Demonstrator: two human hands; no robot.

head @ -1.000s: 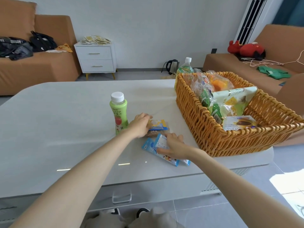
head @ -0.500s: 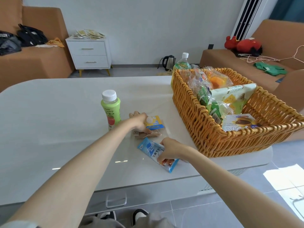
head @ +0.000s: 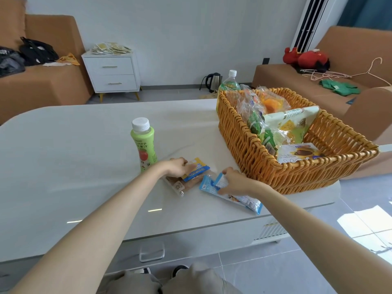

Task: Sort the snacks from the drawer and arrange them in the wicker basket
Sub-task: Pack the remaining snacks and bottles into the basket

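Right hand (head: 233, 181) shifted to blue packet (head: 209, 185) upper end, fingers pinching it for lift. Left hand (head: 177, 166) curled on yellow-blue packet (head: 197, 169) atop brown biscuit pack (head: 180, 185). Wicker basket (head: 297, 177) at 2 o'clock, part-filled; juice bottle (head: 143, 143) at 10 o'clock.

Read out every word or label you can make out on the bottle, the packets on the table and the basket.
"HPP", with "果汁" below it: green juice bottle.
"NE", the rest hidden by the right hand: blue packet.
Blurred, unreadable: yellow and blue packet gripped by the left hand.
Too small to read: packets in the wicker basket.
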